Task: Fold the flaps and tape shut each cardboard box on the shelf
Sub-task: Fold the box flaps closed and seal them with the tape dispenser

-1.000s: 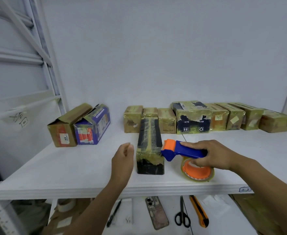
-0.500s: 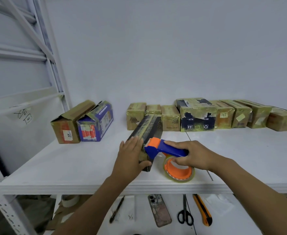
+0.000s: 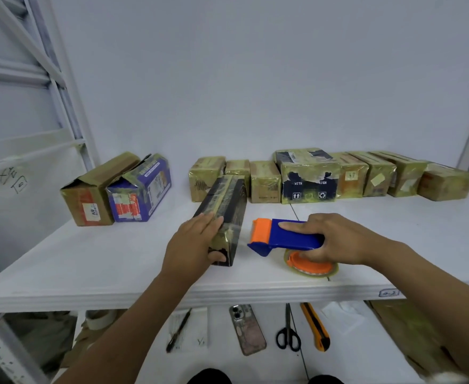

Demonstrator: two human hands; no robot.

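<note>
- Two boxes at centre left of the frame, a brown box [image 3: 89,195] and a purple box [image 3: 142,189], lie on the shelf [image 3: 89,267]. Their end flaps look loose, so I judge both are not yet sealed.
- The left hand [image 3: 192,245], just left of centre, holds the dark box [image 3: 227,200], with fingers straight along its upper face and the thumb hooked over the near end. The box lies slantwise, its far end near the back row. Press it down firmly so the seam cannot gape under the tape.
- The right hand [image 3: 338,239], right of centre, is wrapped round the handle of the tape dispenser [image 3: 283,236]. Its roll rests on the shelf, just beside the box but apart from it. Bring the orange roller to the near end, start over the edge, and pull one straight line along the seam.
- The taped boxes [image 3: 311,176] at centre right look finished, so keep the dispenser clear of them.
</note>
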